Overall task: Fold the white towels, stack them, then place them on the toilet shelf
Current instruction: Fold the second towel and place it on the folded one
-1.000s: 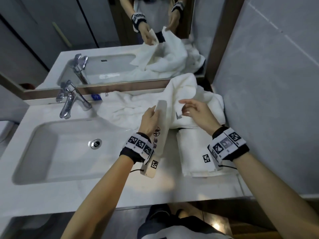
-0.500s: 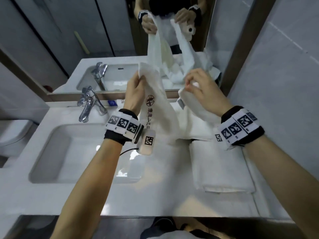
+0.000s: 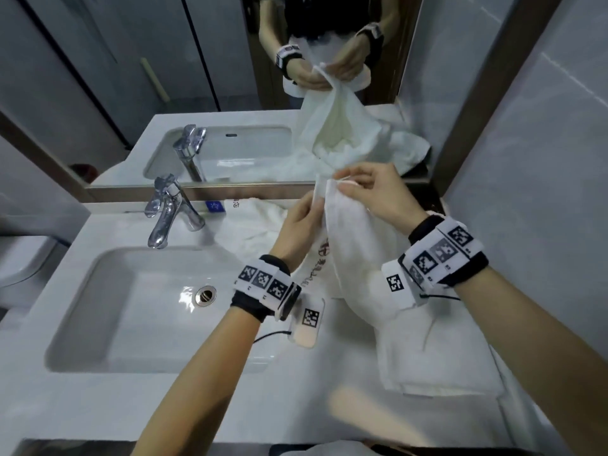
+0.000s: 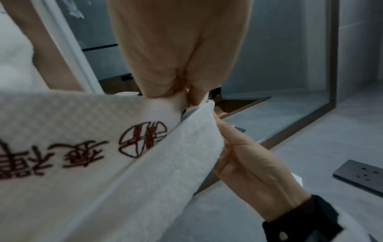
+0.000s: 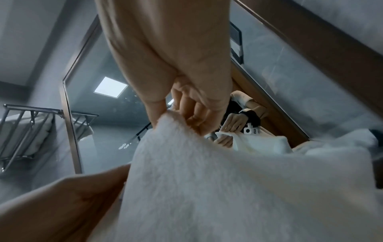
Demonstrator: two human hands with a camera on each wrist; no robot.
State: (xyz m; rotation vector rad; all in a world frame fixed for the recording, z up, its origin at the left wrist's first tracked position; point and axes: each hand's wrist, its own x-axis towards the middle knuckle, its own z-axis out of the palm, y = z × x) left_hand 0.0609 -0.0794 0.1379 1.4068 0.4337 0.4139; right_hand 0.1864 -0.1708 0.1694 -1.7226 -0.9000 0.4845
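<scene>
While the left hand (image 3: 301, 222) and right hand (image 3: 368, 192) each pinch a top corner of the white towel (image 3: 358, 255), it hangs above the table (image 3: 230, 399), likely so its edges align for folding. A folded towel (image 3: 437, 360) lies just beneath.

Held towel (image 3: 358, 245): white, dark-red embroidered characters + round emblem along hem. Folded towel (image 3: 437, 360): plain white. Wristbands (image 3: 263, 281): white w/ black square-code markers, over black cuffs. Counter (image 3: 197, 406) white; tap (image 3: 164, 215) chrome. Wall tiles (image 3: 543, 159) grey; mirror frame (image 3: 197, 192) seemingly bronze-brown.
</scene>
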